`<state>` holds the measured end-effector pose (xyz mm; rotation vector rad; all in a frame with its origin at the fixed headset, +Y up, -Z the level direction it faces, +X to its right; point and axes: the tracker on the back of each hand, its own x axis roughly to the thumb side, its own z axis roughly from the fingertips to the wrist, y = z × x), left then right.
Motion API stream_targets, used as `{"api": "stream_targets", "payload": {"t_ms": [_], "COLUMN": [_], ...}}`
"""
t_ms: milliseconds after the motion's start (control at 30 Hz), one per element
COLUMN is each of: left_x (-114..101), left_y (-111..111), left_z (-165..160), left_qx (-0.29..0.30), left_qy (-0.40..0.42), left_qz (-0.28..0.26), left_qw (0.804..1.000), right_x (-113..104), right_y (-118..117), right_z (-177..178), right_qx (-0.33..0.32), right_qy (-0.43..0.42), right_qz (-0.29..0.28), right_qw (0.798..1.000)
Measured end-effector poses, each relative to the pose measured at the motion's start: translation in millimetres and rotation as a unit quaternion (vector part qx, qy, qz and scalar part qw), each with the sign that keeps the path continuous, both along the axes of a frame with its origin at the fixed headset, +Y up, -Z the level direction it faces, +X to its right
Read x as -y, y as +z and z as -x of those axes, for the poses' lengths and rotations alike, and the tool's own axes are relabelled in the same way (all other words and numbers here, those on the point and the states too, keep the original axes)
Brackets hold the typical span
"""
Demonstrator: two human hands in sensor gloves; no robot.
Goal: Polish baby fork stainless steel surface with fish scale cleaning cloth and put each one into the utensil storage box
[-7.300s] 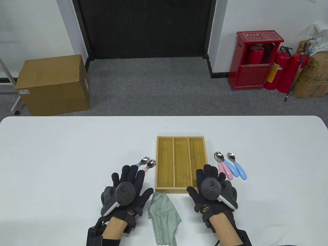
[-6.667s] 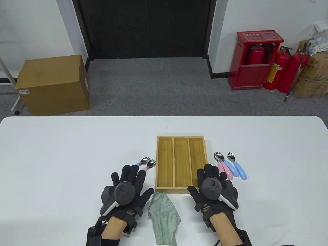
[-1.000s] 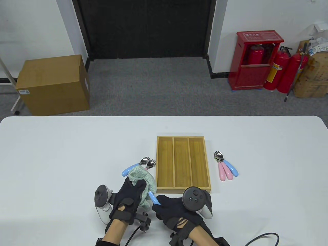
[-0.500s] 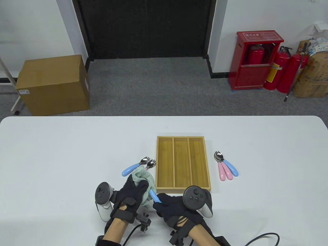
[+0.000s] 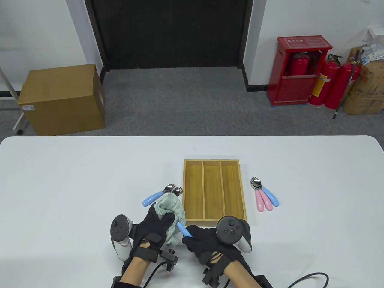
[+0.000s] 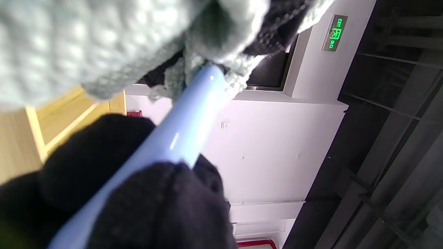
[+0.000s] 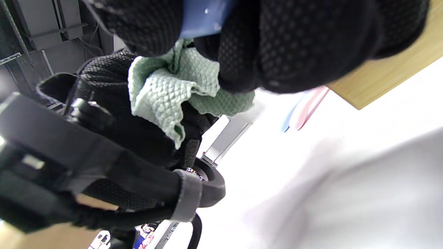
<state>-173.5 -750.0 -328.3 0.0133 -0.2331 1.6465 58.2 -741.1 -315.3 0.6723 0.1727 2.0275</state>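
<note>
right hand (image 5: pixel 210 240) pinches the blue-handled fork (image 5: pixel 182 230) by its handle so the steel end pokes into the cloth (image 5: pixel 171 211) bunched in the left hand (image 5: pixel 154 228) for rubbing, storage box (image 5: pixel 214 222) just beyond the knuckles, seemingly for a quick drop-in

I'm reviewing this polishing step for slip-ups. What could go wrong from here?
The right hand pinches only the tail of the blue-handled baby fork, so rubbing could twist it loose. The green fish scale cloth in the left hand hangs over the two forks left of the wooden three-slot box and might drag them.
</note>
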Motion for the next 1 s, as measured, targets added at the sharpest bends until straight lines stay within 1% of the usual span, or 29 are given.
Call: {"api": "stream_targets", "payload": {"t_ms": [167,267,333,500,633,700,733,767,833,867,933,967,1000], "left_x": [-6,-5,-4,-6,-9,-11,-12,-12,-10,-9,-8,-8,-8], "left_y": [2,1,1,1,3,5,6,6,6,7,7,7,6], "left_z": [-1,2,5,13,18,20,22,23,24,24,24,23,22], "left_qx": [-0.02,-0.03,-0.05,-0.106,-0.134,-0.15,-0.159,-0.162,-0.153,-0.152,-0.147,-0.143,-0.138], "left_qy": [-0.034,-0.037,-0.053,-0.112,-0.145,-0.164,-0.176,-0.177,-0.157,-0.146,-0.134,-0.133,-0.134], "left_qz": [-0.031,-0.026,-0.023,-0.022,-0.032,-0.043,-0.048,-0.05,-0.049,-0.046,-0.044,-0.045,-0.045], "left_qw": [0.999,0.999,0.997,0.988,0.98,0.974,0.97,0.969,0.974,0.976,0.979,0.98,0.98], "right_x": [-1,-1,-2,0,-1,2,5,6,7,5,-1,-3,-4], "right_y": [1,1,1,-2,-6,-11,-13,-16,-23,-27,-32,-34,-37], "right_z": [1,1,1,-3,-11,-19,-27,-34,-58,-69,-91,-98,-107], "right_qx": [-0.001,-0.002,0.0,0.006,0.012,0.016,0.029,0.043,0.094,0.122,0.185,0.206,0.239], "right_qy": [-0.001,-0.005,-0.006,-0.01,-0.012,-0.033,-0.052,-0.065,-0.092,-0.093,-0.083,-0.079,-0.073], "right_qz": [-0.006,-0.004,-0.004,0.007,0.008,0.025,0.043,0.049,0.048,0.038,-0.004,-0.015,-0.027], "right_qw": [1.0,1.0,1.0,1.0,1.0,0.999,0.997,0.996,0.99,0.987,0.979,0.975,0.968]}}
